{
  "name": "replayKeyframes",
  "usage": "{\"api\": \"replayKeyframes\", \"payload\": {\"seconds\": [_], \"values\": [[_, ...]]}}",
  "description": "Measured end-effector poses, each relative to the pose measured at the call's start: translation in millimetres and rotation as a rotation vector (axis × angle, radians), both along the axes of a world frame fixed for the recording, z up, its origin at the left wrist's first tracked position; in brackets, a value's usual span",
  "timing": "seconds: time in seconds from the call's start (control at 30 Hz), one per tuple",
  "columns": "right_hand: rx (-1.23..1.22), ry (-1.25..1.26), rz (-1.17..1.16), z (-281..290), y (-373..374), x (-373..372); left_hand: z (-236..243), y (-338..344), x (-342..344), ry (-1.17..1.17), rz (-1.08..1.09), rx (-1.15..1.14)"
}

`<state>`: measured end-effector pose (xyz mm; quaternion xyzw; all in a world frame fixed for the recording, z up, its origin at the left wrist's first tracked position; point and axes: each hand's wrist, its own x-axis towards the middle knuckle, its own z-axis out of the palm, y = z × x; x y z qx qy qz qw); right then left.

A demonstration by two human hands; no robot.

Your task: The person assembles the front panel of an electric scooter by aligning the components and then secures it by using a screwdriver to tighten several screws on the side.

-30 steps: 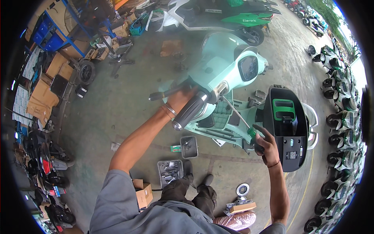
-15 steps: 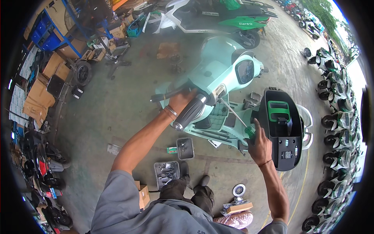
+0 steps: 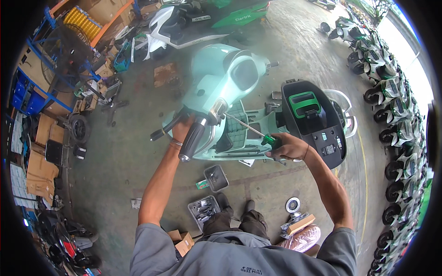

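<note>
A pale mint-green scooter [image 3: 209, 87] stands before me, its handlebar turned across the view. My right hand [image 3: 293, 148] is closed round the green handle of a screwdriver [image 3: 247, 125]. The long shaft slants up and left, its tip at the switch housing [image 3: 218, 109] beside the black rubber grip [image 3: 193, 139]. Whether the tip sits in a screw is too small to tell. Behind that grip, by the brake lever [image 3: 166, 128], is my left hand [image 3: 182, 129]; its fingers are hidden under the handlebar.
The open black under-seat box [image 3: 317, 117] rises right of the footboard. Near my feet lie two metal trays [image 3: 216, 178], one holding tools and parts. A round metal part [image 3: 293, 205] and wrapped packages lie at lower right. Parked scooters [image 3: 397, 138] line the right side.
My view has shifted, so the scooter appears further left. My right index finger, stretched out before, is now bent in by the screwdriver handle. The left hand stays behind the grip.
</note>
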<state>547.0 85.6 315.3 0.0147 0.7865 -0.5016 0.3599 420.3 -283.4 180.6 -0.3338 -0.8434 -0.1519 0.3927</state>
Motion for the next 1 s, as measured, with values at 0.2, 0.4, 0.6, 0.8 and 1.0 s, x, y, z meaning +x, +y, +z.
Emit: {"api": "replayKeyframes", "payload": {"seconds": [0.2, 0.4, 0.6, 0.8, 1.0], "values": [[0.281, 0.453, 0.051, -25, 13, 14, 19, 14, 9, -0.277, 0.029, 0.091], [0.323, 0.107, -0.285, -116, 43, 131, -14, 48, 72, -0.394, 0.262, 0.144], [0.463, -0.288, -0.528, -190, 72, 229, -71, 125, 174, -0.853, 0.261, 0.499], [0.43, -0.283, -0.561, -235, 100, 224, -208, 211, 192, -1.404, 0.29, 0.429], [0.401, -0.336, -0.544, -298, 143, 222, -386, 287, 133, -1.506, 0.574, 0.523]]}}
